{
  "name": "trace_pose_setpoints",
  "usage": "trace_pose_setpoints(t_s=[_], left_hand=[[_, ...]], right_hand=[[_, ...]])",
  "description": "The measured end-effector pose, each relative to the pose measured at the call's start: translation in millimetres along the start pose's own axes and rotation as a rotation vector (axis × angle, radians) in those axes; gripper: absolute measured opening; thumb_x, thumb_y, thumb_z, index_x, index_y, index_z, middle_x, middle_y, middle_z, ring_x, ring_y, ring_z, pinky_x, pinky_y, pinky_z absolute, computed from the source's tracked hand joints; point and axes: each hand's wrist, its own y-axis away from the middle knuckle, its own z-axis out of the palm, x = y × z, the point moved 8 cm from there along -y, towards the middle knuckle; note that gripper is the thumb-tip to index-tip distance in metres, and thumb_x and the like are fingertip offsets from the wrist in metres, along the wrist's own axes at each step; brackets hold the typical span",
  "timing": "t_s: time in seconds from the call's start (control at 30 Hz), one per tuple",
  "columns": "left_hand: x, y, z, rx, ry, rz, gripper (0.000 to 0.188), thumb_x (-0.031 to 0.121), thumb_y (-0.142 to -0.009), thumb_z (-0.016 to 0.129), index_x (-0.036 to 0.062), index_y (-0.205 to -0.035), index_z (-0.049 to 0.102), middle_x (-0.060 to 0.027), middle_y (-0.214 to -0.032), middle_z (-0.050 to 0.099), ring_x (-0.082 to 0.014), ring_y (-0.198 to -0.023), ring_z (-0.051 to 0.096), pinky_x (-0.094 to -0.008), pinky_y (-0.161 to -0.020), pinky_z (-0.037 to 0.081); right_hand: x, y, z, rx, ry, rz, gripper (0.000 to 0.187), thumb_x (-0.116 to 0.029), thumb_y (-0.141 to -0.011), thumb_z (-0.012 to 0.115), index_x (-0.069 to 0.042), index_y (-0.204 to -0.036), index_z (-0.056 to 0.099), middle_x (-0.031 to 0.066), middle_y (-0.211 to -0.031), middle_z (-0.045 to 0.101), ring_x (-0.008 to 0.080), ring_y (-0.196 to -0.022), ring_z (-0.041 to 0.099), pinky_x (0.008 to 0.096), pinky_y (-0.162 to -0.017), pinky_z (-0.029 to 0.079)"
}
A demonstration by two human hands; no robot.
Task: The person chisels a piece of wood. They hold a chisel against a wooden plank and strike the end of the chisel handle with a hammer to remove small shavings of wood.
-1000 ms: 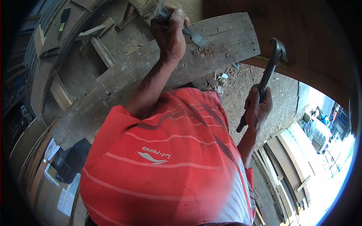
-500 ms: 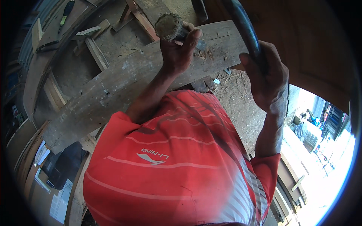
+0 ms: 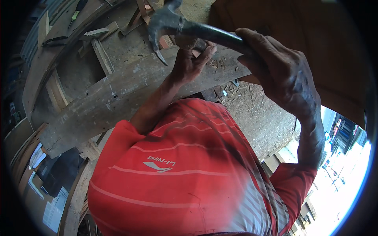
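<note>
Along the upper right of my feed spreads a dark brown wooden panel, the biggest single piece I can make out from this remote seat. Next in size comes the long grey plank, slanting from lower left to upper right beyond the wearer's red striped shirt. Above that plank I have the hammer, its shaft running leftward and slightly up from the right hand, which wraps round the grip; the curved claw hangs toward the plank at the far left. Smaller is the chisel: I see only its blunt, brownish butt and part of the handle, held in the curled left hand over the plank. What matters most to me is how these two lie: the butt sits left of the right hand, behind the hammer's shaft as I look down, while the hammer's head is up and to the left of it. I cannot tell whether they touch, nor follow the chisel's long axis, since its blade is hidden. The left hand is the nearer to the chipped patch on the plank. Tiniest, a pale scrap lies on the ground.
</note>
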Motion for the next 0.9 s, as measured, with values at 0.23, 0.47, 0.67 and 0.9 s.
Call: trace_pose_setpoints(t_s=[0.23, 0.47, 0.67, 0.9], left_hand=[[12, 0, 6, 0.027, -0.121, 0.082, 0.009, 0.006, -0.097, 0.067, 0.0052, -0.093, 0.059, 0.001, -0.081, 0.059, -0.0078, -0.076, 0.057, -0.029, -0.067, 0.049], [1, 5, 8, -0.009, 0.071, 0.008, 0.02, -0.001, -0.098, 0.063, 0.0068, -0.111, 0.051, 0.001, -0.098, 0.06, -0.0055, -0.082, 0.056, -0.0252, -0.072, 0.049], [-2, 0, 5, 0.009, 0.061, 0.055, 0.018, 0.0, -0.098, 0.063, 0.0075, -0.108, 0.051, 0.0009, -0.097, 0.059, -0.0046, -0.087, 0.055, -0.0257, -0.075, 0.048], [-15, -1, 0, 0.037, 0.216, -0.067, 0.018, 0.002, -0.099, 0.062, 0.0059, -0.112, 0.049, -0.0033, -0.1, 0.062, -0.0103, -0.097, 0.063, -0.0281, -0.089, 0.052]], right_hand=[[-3, -2, 0, 0.095, -0.119, -0.079, 0.055, -0.013, -0.092, 0.072, -0.009, -0.143, 0.053, 0.0157, -0.104, 0.071, 0.0272, -0.083, 0.073, 0.0361, -0.071, 0.057], [-2, -11, -15, 0.022, -0.047, -0.016, 0.058, -0.012, -0.093, 0.069, -0.014, -0.147, 0.051, 0.0116, -0.097, 0.07, 0.022, -0.071, 0.067, 0.0349, -0.065, 0.056], [-1, -4, -3, 0.061, -0.079, -0.039, 0.06, -0.014, -0.095, 0.068, -0.016, -0.151, 0.045, 0.0115, -0.09, 0.069, 0.0174, -0.068, 0.066, 0.0326, -0.063, 0.055], [-9, -28, -22, 0.077, 0.018, -0.132, 0.054, -0.018, -0.094, 0.069, -0.014, -0.145, 0.051, 0.0155, -0.097, 0.071, 0.0265, -0.076, 0.071, 0.0386, -0.065, 0.057]])
